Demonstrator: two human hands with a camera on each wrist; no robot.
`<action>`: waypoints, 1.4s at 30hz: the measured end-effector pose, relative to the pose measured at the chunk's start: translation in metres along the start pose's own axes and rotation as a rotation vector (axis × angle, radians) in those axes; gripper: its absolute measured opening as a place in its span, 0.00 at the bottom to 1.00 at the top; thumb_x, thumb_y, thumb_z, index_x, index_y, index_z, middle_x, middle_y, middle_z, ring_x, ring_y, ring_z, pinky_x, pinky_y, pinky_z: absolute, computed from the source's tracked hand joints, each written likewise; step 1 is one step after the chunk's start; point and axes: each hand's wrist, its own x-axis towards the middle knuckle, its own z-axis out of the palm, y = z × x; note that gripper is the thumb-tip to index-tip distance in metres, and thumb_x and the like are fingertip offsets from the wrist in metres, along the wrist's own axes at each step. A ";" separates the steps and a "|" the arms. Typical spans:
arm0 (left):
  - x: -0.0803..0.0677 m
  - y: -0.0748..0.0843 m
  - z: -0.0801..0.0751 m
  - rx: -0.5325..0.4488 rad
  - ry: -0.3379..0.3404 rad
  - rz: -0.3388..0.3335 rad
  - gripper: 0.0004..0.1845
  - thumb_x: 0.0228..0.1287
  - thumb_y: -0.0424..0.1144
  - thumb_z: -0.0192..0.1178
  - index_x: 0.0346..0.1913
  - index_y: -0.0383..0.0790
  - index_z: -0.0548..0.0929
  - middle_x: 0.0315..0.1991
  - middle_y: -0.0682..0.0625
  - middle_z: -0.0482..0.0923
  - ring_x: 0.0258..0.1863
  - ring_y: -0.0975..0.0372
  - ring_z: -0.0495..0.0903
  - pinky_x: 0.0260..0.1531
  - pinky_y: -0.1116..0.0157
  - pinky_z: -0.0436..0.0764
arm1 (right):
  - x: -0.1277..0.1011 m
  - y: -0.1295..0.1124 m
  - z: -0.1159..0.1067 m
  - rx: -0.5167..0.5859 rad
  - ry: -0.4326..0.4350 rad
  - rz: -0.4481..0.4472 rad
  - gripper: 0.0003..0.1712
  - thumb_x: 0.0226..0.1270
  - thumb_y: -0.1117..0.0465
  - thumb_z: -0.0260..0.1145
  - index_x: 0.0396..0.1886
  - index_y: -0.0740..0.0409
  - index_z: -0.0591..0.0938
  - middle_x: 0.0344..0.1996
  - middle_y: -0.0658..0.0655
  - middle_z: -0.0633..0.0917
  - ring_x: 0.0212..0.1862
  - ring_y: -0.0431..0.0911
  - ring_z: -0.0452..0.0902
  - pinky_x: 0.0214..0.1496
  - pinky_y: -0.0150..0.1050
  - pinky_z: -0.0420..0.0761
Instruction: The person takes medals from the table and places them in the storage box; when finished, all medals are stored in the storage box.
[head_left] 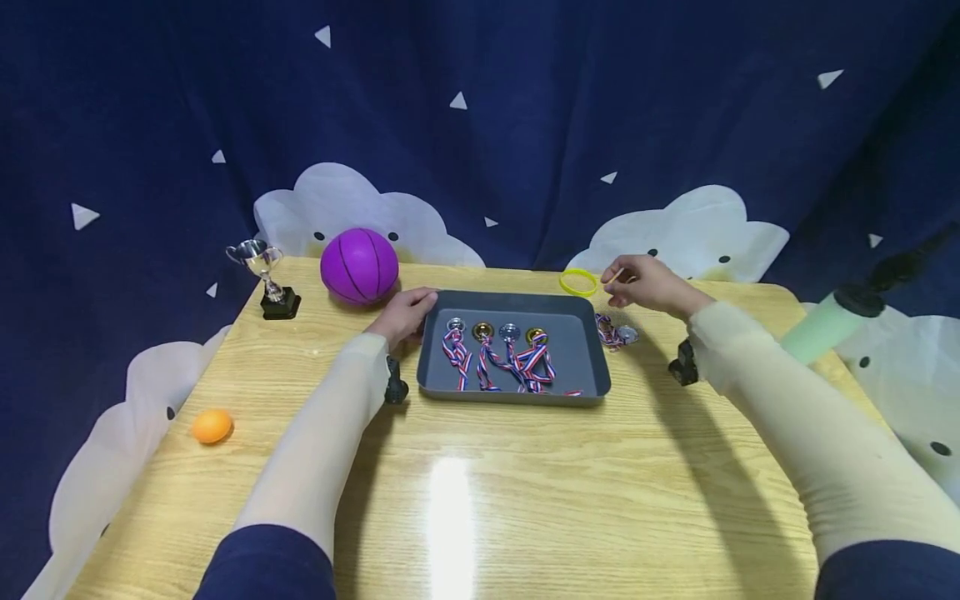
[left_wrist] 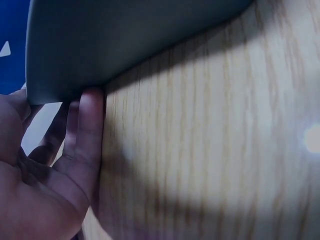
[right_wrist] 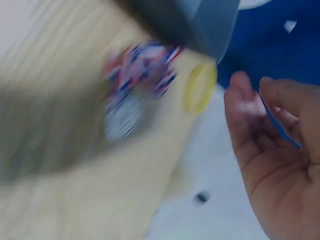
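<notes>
While my left hand [head_left: 405,313] lies flat-fingered against the grey tray [head_left: 592,358], my right hand [head_left: 647,284] — fingers loose, holding nothing — should close squarely over the yellow wristband [head_left: 578,282].

Light wooden tabletop [head_left: 525,500], glossy with glare. Directly on it: grey tray [head_left: 592,367] near the middle, purple ball [head_left: 359,265] and small trophy [head_left: 262,279] far left, orange ball [head_left: 212,426] near left edge, yellow ring [head_left: 578,282] behind the tray, one medal [head_left: 617,333] just right of it.
</notes>
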 end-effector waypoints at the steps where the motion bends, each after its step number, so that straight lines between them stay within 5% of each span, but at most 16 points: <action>1: 0.000 0.000 -0.001 0.003 -0.001 -0.003 0.27 0.87 0.51 0.41 0.82 0.50 0.64 0.77 0.42 0.69 0.64 0.48 0.78 0.61 0.50 0.85 | -0.004 0.008 -0.002 -0.009 0.021 0.023 0.13 0.80 0.67 0.59 0.54 0.76 0.76 0.37 0.64 0.85 0.31 0.36 0.83 0.36 0.29 0.87; 9: 0.001 0.001 0.000 0.031 0.009 0.003 0.27 0.87 0.50 0.41 0.81 0.49 0.65 0.76 0.42 0.69 0.63 0.49 0.77 0.61 0.51 0.85 | -0.028 0.056 0.014 -0.038 0.022 0.217 0.17 0.78 0.59 0.65 0.47 0.72 0.74 0.31 0.56 0.86 0.31 0.40 0.80 0.36 0.35 0.87; 19: 0.000 0.004 -0.001 0.025 0.019 0.006 0.27 0.87 0.50 0.41 0.81 0.49 0.65 0.74 0.40 0.71 0.58 0.51 0.78 0.55 0.55 0.86 | -0.023 0.056 0.023 -0.199 0.000 0.204 0.14 0.74 0.61 0.69 0.36 0.68 0.77 0.26 0.54 0.81 0.27 0.42 0.72 0.31 0.34 0.73; 25: -0.001 0.003 0.000 0.016 0.027 -0.007 0.27 0.87 0.50 0.41 0.81 0.49 0.65 0.74 0.40 0.71 0.57 0.51 0.77 0.58 0.54 0.85 | -0.028 0.065 0.030 -0.113 0.069 0.147 0.16 0.74 0.66 0.68 0.46 0.70 0.68 0.32 0.65 0.85 0.30 0.46 0.83 0.33 0.38 0.87; 32: -0.003 -0.001 0.003 0.011 0.016 -0.009 0.27 0.88 0.50 0.41 0.81 0.48 0.66 0.75 0.41 0.70 0.60 0.51 0.77 0.59 0.52 0.84 | -0.033 0.075 0.025 -0.032 0.068 0.129 0.15 0.77 0.71 0.62 0.56 0.76 0.71 0.36 0.69 0.83 0.35 0.49 0.86 0.39 0.43 0.92; 42: -0.004 0.001 0.003 0.008 0.018 -0.002 0.26 0.87 0.50 0.41 0.80 0.49 0.67 0.74 0.41 0.72 0.58 0.51 0.78 0.59 0.52 0.85 | -0.036 0.048 -0.028 0.136 0.185 0.018 0.22 0.80 0.72 0.53 0.69 0.74 0.67 0.37 0.53 0.81 0.35 0.36 0.81 0.39 0.31 0.87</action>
